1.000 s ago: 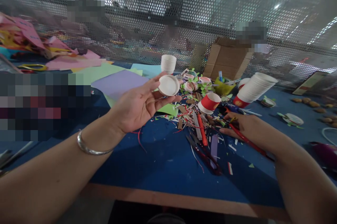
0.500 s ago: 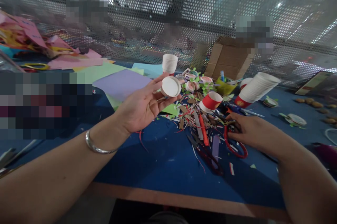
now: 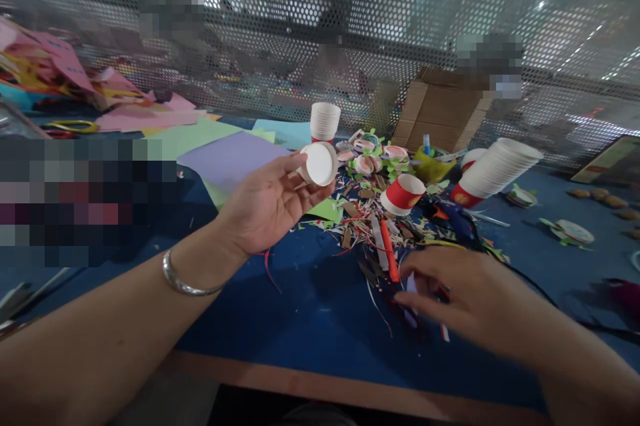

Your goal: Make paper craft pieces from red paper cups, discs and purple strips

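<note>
My left hand (image 3: 270, 203) is raised palm-up over the blue table (image 3: 310, 306), its fingertips pinching a small white round paper-cup base (image 3: 320, 163). A silver bangle (image 3: 186, 283) circles that wrist. My right hand (image 3: 465, 299) hovers low over a heap of paper scraps (image 3: 375, 239), fingers pointing left and smeared by motion. Whether it holds anything is unclear. An orange pen (image 3: 389, 259) lies in the scraps just left of those fingers. A red paper cup (image 3: 403, 194) lies on its side behind the heap.
A short stack of white cups (image 3: 324, 121) stands upright at the back; a longer stack (image 3: 493, 169) lies on its side at right. Purple paper (image 3: 230, 159), paper-flower crafts (image 3: 370, 159) and a cardboard box (image 3: 440, 113) sit before a perforated metal screen (image 3: 320, 26). Other people are behind the screen.
My right hand, which was on red scissors at right, has swept left and nearer over the scraps. The left hand has held the white cup base almost still.
</note>
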Tool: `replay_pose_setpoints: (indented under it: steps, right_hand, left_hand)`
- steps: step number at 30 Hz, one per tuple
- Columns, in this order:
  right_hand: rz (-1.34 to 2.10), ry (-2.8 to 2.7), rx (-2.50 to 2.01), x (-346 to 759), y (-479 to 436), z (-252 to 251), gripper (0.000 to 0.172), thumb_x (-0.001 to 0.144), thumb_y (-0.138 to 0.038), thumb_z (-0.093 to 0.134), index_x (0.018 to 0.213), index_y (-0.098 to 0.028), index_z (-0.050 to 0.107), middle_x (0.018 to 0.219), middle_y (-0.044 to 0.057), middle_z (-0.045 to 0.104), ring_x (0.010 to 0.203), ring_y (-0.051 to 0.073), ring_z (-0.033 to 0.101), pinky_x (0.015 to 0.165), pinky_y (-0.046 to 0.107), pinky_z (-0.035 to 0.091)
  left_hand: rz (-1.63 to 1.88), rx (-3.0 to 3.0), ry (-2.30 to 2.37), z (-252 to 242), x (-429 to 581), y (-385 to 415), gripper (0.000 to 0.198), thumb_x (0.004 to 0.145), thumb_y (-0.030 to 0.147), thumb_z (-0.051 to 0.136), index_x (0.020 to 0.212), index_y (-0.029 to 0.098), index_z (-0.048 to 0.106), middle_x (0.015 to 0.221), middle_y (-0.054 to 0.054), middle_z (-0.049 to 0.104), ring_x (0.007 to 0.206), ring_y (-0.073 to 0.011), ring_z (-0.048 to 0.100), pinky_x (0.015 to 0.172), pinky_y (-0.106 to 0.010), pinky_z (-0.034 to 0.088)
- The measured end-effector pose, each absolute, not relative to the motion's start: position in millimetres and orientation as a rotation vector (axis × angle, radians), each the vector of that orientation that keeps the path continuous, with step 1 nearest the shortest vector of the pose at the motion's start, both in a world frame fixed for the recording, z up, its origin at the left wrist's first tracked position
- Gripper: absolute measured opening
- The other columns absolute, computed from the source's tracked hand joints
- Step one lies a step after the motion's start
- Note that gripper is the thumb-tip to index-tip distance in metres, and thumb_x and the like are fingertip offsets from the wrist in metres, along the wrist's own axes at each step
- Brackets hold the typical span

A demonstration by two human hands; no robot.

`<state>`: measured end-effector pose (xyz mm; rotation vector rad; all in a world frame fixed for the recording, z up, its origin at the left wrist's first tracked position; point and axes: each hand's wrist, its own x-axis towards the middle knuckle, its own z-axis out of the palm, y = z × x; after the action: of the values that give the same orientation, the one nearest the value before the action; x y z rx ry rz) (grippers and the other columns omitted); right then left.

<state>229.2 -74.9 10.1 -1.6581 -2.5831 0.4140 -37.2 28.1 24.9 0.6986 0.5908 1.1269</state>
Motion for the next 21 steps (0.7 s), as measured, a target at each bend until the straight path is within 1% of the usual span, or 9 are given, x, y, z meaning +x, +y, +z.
replay_pose_setpoints:
  steps: [3, 6, 11, 13, 15, 17, 19, 21]
  right_hand:
    - [0.472, -2.671, -1.621, 210.3, -80.2, 3.4, 0.016, 0.094, -0.037, 0.064, 0.094, -0.022, 0.069, 0.088, 0.005, 0.073, 0.078, 0.023, 0.067, 0.067, 0.033, 0.043]
    - [0.469, -2.654, -1.660, 202.0, -80.0, -1.4, 0.008, 0.092, -0.026, 0.062, 0.090, -0.021, 0.067, 0.084, 0.004, 0.072, 0.072, 0.020, 0.064, 0.063, 0.030, 0.039]
    - [0.364, -2.610, -1.707, 204.6, -76.2, -0.4, 0.012, 0.087, -0.021, 0.056, 0.075, -0.021, 0.060, 0.071, 0.002, 0.067, 0.058, 0.016, 0.057, 0.056, 0.028, 0.032]
    - [0.358, -2.544, -1.756, 209.0, -73.6, 1.1, 0.014, 0.085, -0.022, 0.055, 0.071, -0.022, 0.057, 0.066, 0.001, 0.065, 0.053, 0.015, 0.054, 0.053, 0.027, 0.031]
    - [0.403, -2.444, -1.765, 213.9, -70.8, 2.6, 0.015, 0.086, -0.025, 0.055, 0.071, -0.023, 0.056, 0.062, 0.000, 0.063, 0.051, 0.014, 0.052, 0.051, 0.026, 0.032]
    - [0.465, -2.319, -1.737, 217.8, -68.8, 4.3, 0.017, 0.089, -0.029, 0.053, 0.074, -0.023, 0.057, 0.061, -0.001, 0.060, 0.051, 0.013, 0.051, 0.049, 0.026, 0.034]
    - [0.527, -2.176, -1.710, 219.6, -68.1, 6.0, 0.019, 0.091, -0.032, 0.053, 0.075, -0.023, 0.056, 0.059, -0.002, 0.058, 0.050, 0.013, 0.049, 0.048, 0.025, 0.035]
    - [0.638, -1.989, -1.686, 219.3, -68.4, 7.4, 0.021, 0.093, -0.035, 0.053, 0.076, -0.023, 0.055, 0.060, -0.002, 0.059, 0.051, 0.013, 0.052, 0.048, 0.024, 0.038]
  left_hand:
    - [1.121, 0.682, 0.603, 23.7, -35.2, 26.5, 0.034, 0.088, 0.012, 0.059, 0.121, 0.010, 0.066, 0.109, -0.011, 0.073, 0.096, -0.0181, 0.068, 0.082, -0.027, 0.062]
    - [1.115, 0.658, 0.614, 22.0, -33.0, 23.7, 0.029, 0.086, 0.010, 0.059, 0.114, 0.010, 0.067, 0.105, -0.009, 0.072, 0.092, -0.0165, 0.066, 0.080, -0.027, 0.061]
    - [1.105, 0.671, 0.605, 19.7, -30.1, 20.5, 0.014, 0.080, 0.010, 0.063, 0.094, 0.012, 0.068, 0.101, -0.008, 0.069, 0.094, -0.0166, 0.063, 0.084, -0.028, 0.059]
    - [1.095, 0.695, 0.597, 17.7, -29.6, 20.4, 0.013, 0.079, 0.008, 0.065, 0.090, 0.014, 0.067, 0.097, -0.006, 0.068, 0.094, -0.0168, 0.063, 0.086, -0.029, 0.058]
    - [1.080, 0.718, 0.597, 13.9, -29.6, 20.4, 0.018, 0.078, 0.006, 0.068, 0.092, 0.015, 0.067, 0.095, -0.004, 0.067, 0.093, -0.0158, 0.063, 0.090, -0.030, 0.057]
    - [1.044, 0.767, 0.601, 8.8, -29.9, 19.8, 0.027, 0.077, 0.005, 0.072, 0.100, 0.017, 0.066, 0.095, -0.003, 0.069, 0.091, -0.0146, 0.065, 0.092, -0.030, 0.056]
    - [0.988, 0.859, 0.592, 3.7, -30.2, 17.7, 0.037, 0.077, 0.007, 0.077, 0.110, 0.019, 0.065, 0.097, -0.003, 0.070, 0.090, -0.0139, 0.067, 0.089, -0.028, 0.055]
    - [0.956, 0.980, 0.592, -0.1, -30.3, 14.3, 0.044, 0.076, 0.010, 0.081, 0.114, 0.020, 0.063, 0.100, -0.002, 0.069, 0.092, -0.0137, 0.066, 0.086, -0.026, 0.055]
